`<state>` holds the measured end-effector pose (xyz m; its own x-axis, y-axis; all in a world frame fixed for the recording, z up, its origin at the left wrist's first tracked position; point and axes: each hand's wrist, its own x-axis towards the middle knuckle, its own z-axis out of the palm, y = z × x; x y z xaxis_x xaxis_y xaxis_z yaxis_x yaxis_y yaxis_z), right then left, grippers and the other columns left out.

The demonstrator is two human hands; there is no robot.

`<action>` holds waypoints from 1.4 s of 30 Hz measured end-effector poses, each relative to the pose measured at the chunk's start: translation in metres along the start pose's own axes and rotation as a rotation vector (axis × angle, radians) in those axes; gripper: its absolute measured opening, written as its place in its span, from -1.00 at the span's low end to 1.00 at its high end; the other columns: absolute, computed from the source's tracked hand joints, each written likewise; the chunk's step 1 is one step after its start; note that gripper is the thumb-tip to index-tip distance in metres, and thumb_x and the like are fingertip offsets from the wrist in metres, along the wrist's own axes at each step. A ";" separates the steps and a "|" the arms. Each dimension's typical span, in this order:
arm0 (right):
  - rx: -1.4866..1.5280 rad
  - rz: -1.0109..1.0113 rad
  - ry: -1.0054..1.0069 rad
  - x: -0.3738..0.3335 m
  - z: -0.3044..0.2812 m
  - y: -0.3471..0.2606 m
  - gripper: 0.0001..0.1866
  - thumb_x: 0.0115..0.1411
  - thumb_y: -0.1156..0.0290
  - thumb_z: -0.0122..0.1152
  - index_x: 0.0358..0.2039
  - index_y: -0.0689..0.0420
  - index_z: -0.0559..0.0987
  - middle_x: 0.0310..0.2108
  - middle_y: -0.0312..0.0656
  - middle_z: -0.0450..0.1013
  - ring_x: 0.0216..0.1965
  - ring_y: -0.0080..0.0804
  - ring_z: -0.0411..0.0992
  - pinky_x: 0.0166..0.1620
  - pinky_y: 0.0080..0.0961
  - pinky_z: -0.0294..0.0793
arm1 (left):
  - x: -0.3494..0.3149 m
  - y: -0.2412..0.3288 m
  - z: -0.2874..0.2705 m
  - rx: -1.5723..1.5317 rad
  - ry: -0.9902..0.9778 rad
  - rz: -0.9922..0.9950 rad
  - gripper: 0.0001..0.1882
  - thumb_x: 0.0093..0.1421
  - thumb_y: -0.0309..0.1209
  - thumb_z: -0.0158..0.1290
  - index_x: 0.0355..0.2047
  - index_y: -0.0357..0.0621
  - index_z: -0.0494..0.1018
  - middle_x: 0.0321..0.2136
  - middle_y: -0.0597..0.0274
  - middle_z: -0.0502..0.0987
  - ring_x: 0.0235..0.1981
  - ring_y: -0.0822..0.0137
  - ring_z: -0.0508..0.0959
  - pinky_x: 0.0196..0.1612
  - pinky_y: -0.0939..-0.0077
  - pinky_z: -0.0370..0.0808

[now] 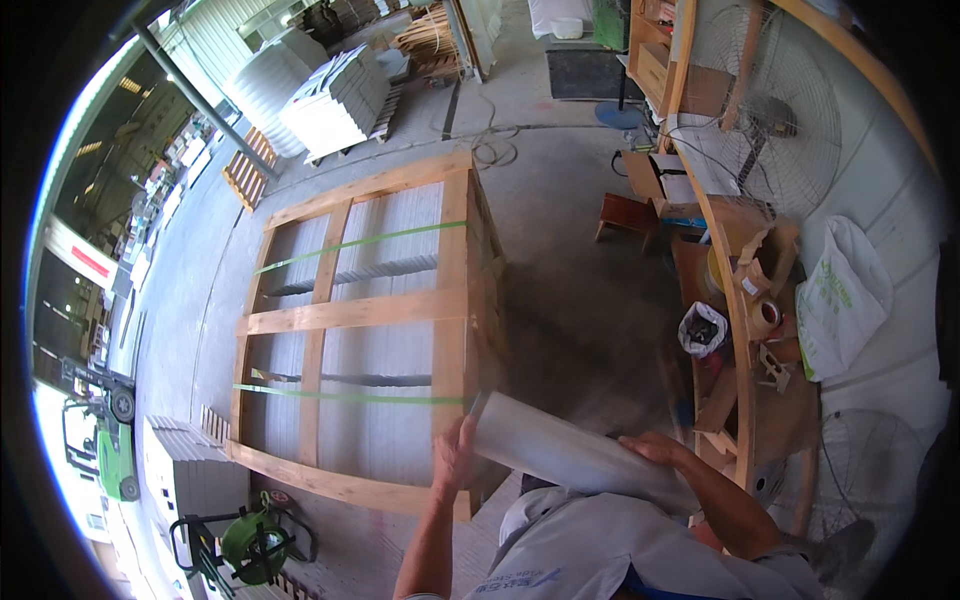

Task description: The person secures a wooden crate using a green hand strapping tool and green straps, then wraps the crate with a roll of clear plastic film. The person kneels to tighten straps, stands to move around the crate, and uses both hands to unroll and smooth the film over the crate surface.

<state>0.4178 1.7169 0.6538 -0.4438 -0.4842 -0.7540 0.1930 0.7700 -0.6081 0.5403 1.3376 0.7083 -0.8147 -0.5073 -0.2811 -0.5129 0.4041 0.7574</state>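
Observation:
A wide roll of greyish plastic film (570, 445) lies slantwise in front of my body, next to the near right corner of a wooden crate (355, 312). My left hand (455, 452) is closed at the roll's left end, close against the crate's corner post; its fingertips are partly blurred. Over the roll's upper side, toward its right end, curl the fingers of my right hand (655, 450). Grey slabs (385, 350) stand packed inside the crate, and two green straps (350, 397) run across its top.
On the right, a wooden shelf (735, 330) holds tape rolls and boxes, with a fan (770, 115) behind. A small stool (620, 215) stands beyond. At lower left are a green strapping cart (255, 545) and stacked slabs (190, 465); a forklift (115, 455) is farther left.

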 end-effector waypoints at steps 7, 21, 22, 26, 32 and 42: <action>-0.177 -0.026 -0.119 0.077 -0.076 -0.015 -0.24 0.21 -0.29 -0.10 -0.09 0.22 0.60 -0.17 0.06 0.56 -0.08 -0.13 0.50 0.03 -0.31 0.39 | 0.070 0.025 0.022 -0.228 -0.031 -0.130 -0.48 0.21 -0.02 0.07 -0.33 -0.38 0.52 -0.51 0.29 0.50 -0.48 0.45 0.44 -0.40 0.45 0.37; -0.670 -0.128 -0.233 0.261 -0.218 -0.294 -0.24 0.23 -0.31 -0.19 -0.17 0.18 0.64 -0.17 0.13 0.53 -0.06 0.07 0.48 0.05 -0.19 0.39 | 0.232 0.006 -0.017 -0.581 0.418 -0.537 -0.50 0.13 -0.02 0.14 -0.40 -0.35 0.54 -0.55 0.28 0.48 -0.52 0.41 0.41 -0.44 0.43 0.33; -0.739 -0.154 -0.252 0.276 -0.221 -0.322 -0.24 0.23 -0.30 -0.21 -0.18 0.18 0.64 -0.17 0.15 0.53 -0.05 0.08 0.47 0.05 -0.19 0.38 | 0.238 0.002 -0.023 -0.663 0.483 -0.539 -0.50 0.13 -0.04 0.14 -0.38 -0.36 0.54 -0.53 0.27 0.48 -0.51 0.40 0.42 -0.43 0.44 0.34; -1.029 -0.403 -0.238 0.339 -0.212 -0.424 -0.16 0.25 -0.32 -0.31 -0.34 0.26 0.65 -0.29 0.23 0.52 -0.12 0.17 0.47 -0.01 -0.13 0.40 | 0.245 -0.020 -0.037 -0.977 0.758 -0.483 -0.57 0.18 -0.11 0.13 -0.32 -0.35 0.53 -0.46 0.24 0.53 -0.45 0.38 0.48 -0.36 0.47 0.40; -1.238 -0.732 -0.380 0.434 -0.159 -0.559 -0.12 0.25 -0.34 -0.34 -0.42 0.29 0.63 -0.25 0.18 0.52 -0.13 0.15 0.46 0.00 -0.12 0.39 | 0.255 -0.034 -0.026 -1.140 1.271 -0.361 -0.67 0.27 -0.20 0.01 -0.32 -0.27 0.53 -0.43 0.27 0.52 -0.41 0.40 0.48 -0.32 0.47 0.41; -0.421 -1.117 -0.401 0.499 -0.178 -0.600 -0.56 0.29 0.12 0.05 -0.23 0.32 0.59 -0.22 0.04 0.56 -0.18 -0.19 0.54 -0.03 -0.35 0.45 | 0.258 -0.040 0.036 -0.845 1.541 -0.442 -0.53 0.28 -0.06 -0.02 -0.06 -0.23 0.47 -0.17 0.21 0.53 -0.14 0.33 0.49 -0.01 0.37 0.39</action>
<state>-0.0748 1.0874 0.6862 0.1257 -0.9907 0.0525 -0.4415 -0.1033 -0.8913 0.3412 1.2179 0.5843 0.5338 -0.8310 -0.1566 0.0624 -0.1460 0.9873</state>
